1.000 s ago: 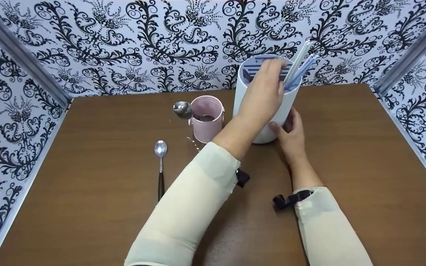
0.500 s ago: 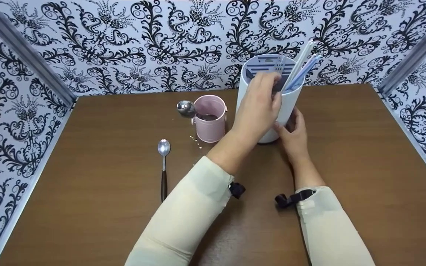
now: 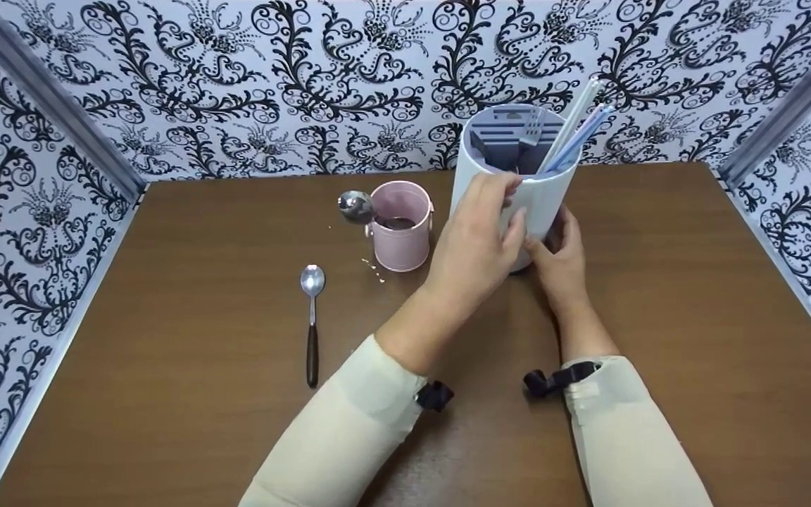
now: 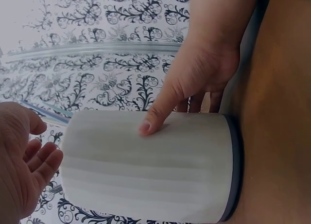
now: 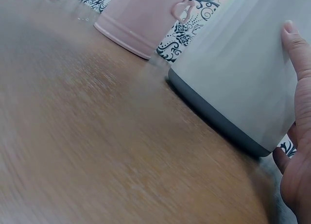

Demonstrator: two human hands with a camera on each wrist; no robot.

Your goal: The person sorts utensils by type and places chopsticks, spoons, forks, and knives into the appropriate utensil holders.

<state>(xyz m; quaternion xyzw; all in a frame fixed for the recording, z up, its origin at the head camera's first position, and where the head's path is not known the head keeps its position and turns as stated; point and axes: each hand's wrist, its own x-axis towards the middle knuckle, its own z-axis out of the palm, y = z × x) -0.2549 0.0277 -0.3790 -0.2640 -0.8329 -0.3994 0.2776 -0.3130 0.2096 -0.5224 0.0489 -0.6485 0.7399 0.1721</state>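
Observation:
A tall white utensil holder (image 3: pixel 546 201) with a slotted top stands upright on the table. A fork (image 3: pixel 533 128) sits upright in it, tines up, beside pale green and blue sticks (image 3: pixel 574 130) that lean right. My left hand (image 3: pixel 472 243) is just in front of the holder, its fingers loosely bent and nothing seen in them; in the left wrist view this left hand (image 4: pixel 24 161) is by the holder's rim. The right hand (image 3: pixel 564 260) grips the holder's lower right side, its thumb (image 4: pixel 158 112) on the front and the other fingers partly hidden behind.
Left of the holder stands a pink cup (image 3: pixel 401 243) with a metal spoon (image 3: pixel 356 206) leaning out. A black-handled spoon (image 3: pixel 312 317) lies on the brown table (image 3: pixel 201 317). Small white bits (image 3: pixel 375 271) are scattered near the cup. Patterned walls (image 3: pixel 272 91) rise behind and at the sides.
My left hand has come out of the holder's top and moved down and toward me. The fork it covered now shows standing in the holder. The right hand keeps its hold.

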